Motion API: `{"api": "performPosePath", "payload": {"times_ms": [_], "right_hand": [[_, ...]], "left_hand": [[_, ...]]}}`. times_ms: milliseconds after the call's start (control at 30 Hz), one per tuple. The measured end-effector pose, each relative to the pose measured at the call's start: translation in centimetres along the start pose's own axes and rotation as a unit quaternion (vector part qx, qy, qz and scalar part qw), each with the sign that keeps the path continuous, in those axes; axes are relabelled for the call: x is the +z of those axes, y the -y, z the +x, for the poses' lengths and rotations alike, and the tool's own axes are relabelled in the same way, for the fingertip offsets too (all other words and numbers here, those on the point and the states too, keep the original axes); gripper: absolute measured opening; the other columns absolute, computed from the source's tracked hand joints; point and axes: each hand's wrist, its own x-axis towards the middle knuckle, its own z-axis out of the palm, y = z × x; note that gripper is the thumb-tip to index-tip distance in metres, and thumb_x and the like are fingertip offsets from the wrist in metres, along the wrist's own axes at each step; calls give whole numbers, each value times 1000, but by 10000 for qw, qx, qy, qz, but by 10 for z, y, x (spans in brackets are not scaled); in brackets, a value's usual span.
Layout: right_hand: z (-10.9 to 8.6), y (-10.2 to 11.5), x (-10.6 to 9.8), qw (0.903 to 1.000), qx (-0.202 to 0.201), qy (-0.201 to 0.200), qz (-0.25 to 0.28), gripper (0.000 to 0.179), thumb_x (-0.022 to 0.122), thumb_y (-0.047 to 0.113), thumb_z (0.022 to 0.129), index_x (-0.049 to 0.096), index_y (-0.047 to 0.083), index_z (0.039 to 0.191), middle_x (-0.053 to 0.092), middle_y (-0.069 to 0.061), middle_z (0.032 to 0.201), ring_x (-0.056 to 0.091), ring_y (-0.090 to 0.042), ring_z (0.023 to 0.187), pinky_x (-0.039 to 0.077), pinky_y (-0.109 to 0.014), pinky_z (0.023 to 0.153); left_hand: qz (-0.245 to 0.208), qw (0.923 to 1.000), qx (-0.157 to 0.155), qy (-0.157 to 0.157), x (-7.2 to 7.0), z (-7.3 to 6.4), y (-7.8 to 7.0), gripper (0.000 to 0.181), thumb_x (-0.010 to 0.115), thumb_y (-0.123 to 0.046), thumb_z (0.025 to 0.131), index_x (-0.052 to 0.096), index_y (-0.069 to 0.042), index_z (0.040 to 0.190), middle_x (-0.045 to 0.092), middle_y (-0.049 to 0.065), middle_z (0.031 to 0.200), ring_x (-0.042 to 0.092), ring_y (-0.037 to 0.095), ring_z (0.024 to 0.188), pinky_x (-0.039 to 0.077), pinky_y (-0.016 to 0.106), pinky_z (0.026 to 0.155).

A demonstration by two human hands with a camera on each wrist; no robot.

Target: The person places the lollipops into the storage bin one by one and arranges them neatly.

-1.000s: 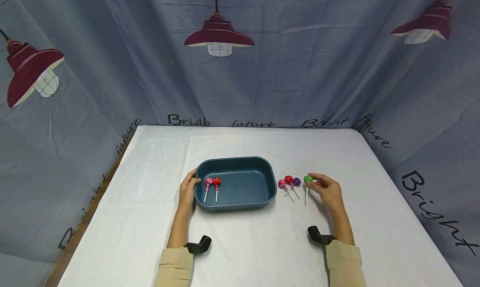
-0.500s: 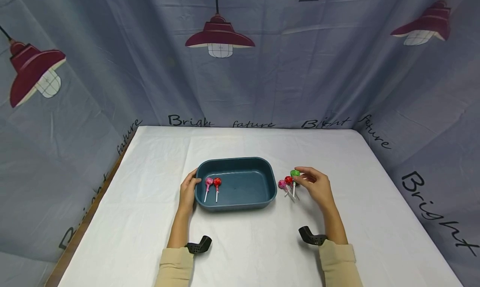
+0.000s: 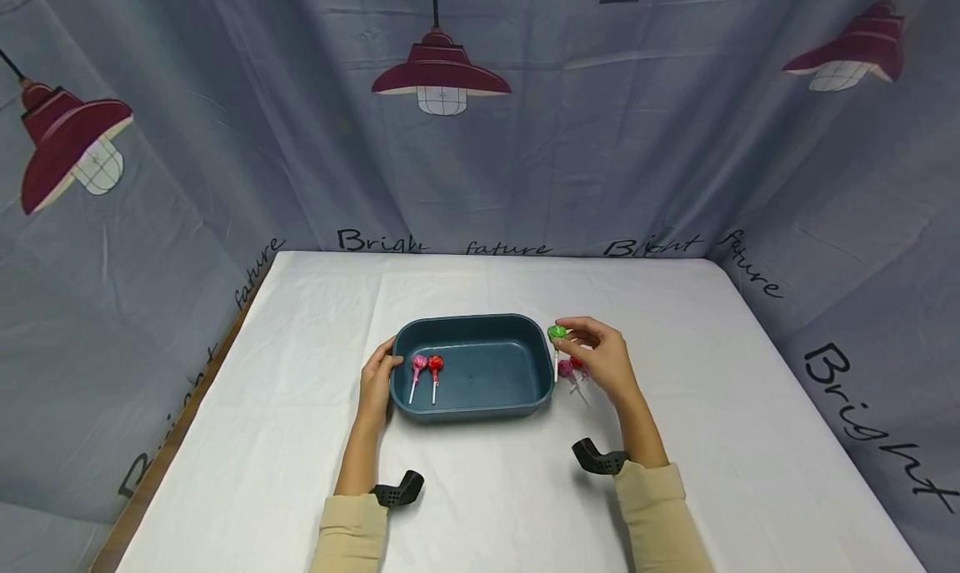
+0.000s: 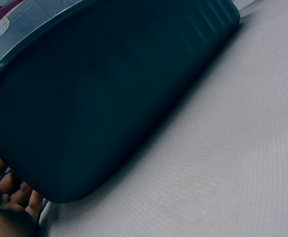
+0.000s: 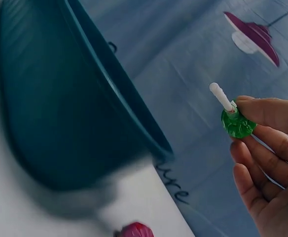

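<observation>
My right hand (image 3: 600, 356) pinches a green lollipop (image 3: 557, 331) by its wrapped head between thumb and fingers, above the right rim of a dark teal plastic tray (image 3: 487, 407). The white stick points down in the head view. In the right wrist view the green lollipop (image 5: 238, 124) is apart from the tray wall (image 5: 60, 108). At the tray's left end, my left hand (image 3: 372, 386) grips the side, thumb at the rim. Inside the tray, on the left, lie a pink lollipop (image 3: 418, 362) and a red lollipop (image 3: 435, 363) side by side.
Just right of the tray, another pink lollipop (image 3: 566, 368) and a red one (image 3: 577, 362) lie on the white tablecloth (image 3: 480, 506), partly covered by my right hand. Behind the table hangs a grey-blue curtain (image 3: 480, 173) printed with lamps.
My right hand has carried the green lollipop left, from the tablecloth to the tray's right rim. A purple lollipop seen earlier is now hidden by that hand. The left hand has stayed put.
</observation>
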Motion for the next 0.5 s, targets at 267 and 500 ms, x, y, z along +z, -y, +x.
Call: {"api": "performPosePath", "payload": {"times_ms": [267,500], "right_hand": [[4,32,22,9985,-13,524,127,33,70,8,80,63,-2,110,62,-17,102,56,-31,92,48,-34,75],[18,19,47,9964,-232,805,89,32,72,12,79,65,2,109,65,-11,93,59,-22,82,49,-28,69]], "left_hand": [[-73,10000,9,13,0,0,0,45,48,-6,83,53,-2,128,49,8,133,38,14,126,26,30,105],[-84,10000,12,42,-1,0,1,45,48,-6,83,53,-2,128,49,8,133,38,14,126,27,30,105]]}}
